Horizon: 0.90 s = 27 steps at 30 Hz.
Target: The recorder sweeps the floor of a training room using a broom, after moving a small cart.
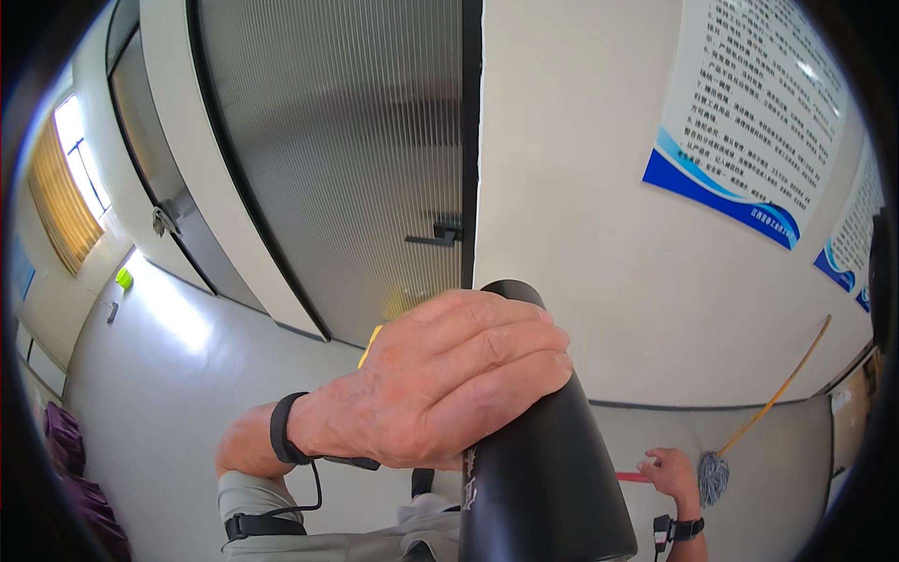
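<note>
My left hand (449,375) is closed over the upper part of a black cylinder (543,487), which rises close to the camera from the lower edge. Something yellow (373,342) peeks out behind the hand; I cannot tell what it is. At the lower right, my right hand (669,471) has curled fingers on a thin red handle (633,477), whose other end is hidden behind the cylinder. Each wrist wears a black strap.
A ribbed-glass door (328,169) faces me, with another (145,122) to its left. Posters (735,122) hang on the right wall. A mop (712,478) leans there. Grey floor (159,375) stretches left to a small green bin (124,279), a curtained window (66,197) and purple fabric (66,440).
</note>
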Tool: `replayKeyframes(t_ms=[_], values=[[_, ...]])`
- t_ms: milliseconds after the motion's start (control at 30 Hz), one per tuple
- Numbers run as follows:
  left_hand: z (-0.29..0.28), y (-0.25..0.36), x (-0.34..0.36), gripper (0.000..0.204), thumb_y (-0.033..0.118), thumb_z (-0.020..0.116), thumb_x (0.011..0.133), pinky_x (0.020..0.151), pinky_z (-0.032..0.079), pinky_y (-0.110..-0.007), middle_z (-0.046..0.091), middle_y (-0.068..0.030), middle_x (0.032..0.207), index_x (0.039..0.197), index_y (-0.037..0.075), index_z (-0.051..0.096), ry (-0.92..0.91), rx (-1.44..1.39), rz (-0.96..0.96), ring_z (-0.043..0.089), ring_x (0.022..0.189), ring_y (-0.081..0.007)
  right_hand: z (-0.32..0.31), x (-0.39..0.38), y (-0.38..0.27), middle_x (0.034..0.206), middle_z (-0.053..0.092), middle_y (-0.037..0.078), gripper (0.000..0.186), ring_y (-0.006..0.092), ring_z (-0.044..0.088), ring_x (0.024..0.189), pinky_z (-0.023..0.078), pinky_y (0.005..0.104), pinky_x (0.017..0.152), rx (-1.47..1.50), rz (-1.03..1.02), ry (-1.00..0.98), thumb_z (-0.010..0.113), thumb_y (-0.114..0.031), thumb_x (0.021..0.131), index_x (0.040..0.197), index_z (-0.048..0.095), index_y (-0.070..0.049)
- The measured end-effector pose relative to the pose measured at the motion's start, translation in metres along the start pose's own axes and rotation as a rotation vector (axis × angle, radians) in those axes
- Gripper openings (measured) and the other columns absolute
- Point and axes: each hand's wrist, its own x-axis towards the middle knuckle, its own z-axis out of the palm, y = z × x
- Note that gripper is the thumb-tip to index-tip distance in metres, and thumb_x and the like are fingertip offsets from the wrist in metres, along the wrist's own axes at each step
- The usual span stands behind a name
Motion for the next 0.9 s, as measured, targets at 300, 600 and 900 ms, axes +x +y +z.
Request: replayKeyframes(t_ms=[300, 600, 900], values=[[-0.026, -0.008, 0.036, 0.020, 0.007, 0.062, 0.079, 0.068, 0.054, -0.037, 0.065, -0.0195, 0.094, 0.095, -0.004, 0.057, 0.035, 0.162, 0.134, 0.065, 0.083, -0.0319, 0.009, 0.010, 0.017, 0.079, 0.068, 0.019, 0.044, 0.0309, 0.068, 0.074, 0.053, 0.0369, 0.068, -0.047, 0.014, -0.038, 0.069, -0.038, 0.072, 0.101, 0.069, -0.004], [-0.050, -0.015, 0.056, 0.020, 0.008, 0.063, 0.080, 0.070, 0.054, -0.038, 0.065, -0.0195, 0.095, 0.095, -0.004, 0.057, 0.030, 0.293, 0.225, 0.065, 0.085, -0.0318, -0.005, -0.001, -0.002, 0.088, 0.068, 0.019, 0.042, 0.0336, 0.065, 0.080, 0.053, 0.0395, 0.071, -0.047, -0.205, 0.020, 0.064, -0.035, 0.082, 0.108, 0.065, -0.002], [-0.056, -0.010, 0.062, 0.020, 0.008, 0.063, 0.080, 0.070, 0.055, -0.038, 0.065, -0.0192, 0.096, 0.096, -0.004, 0.057, 0.021, 0.317, 0.231, 0.065, 0.085, -0.0318, -0.021, 0.004, -0.025, 0.108, 0.062, 0.023, 0.045, 0.0383, 0.058, 0.104, 0.046, 0.0432, 0.091, -0.045, -0.094, -0.127, 0.062, -0.040, 0.080, 0.107, 0.066, -0.005]])
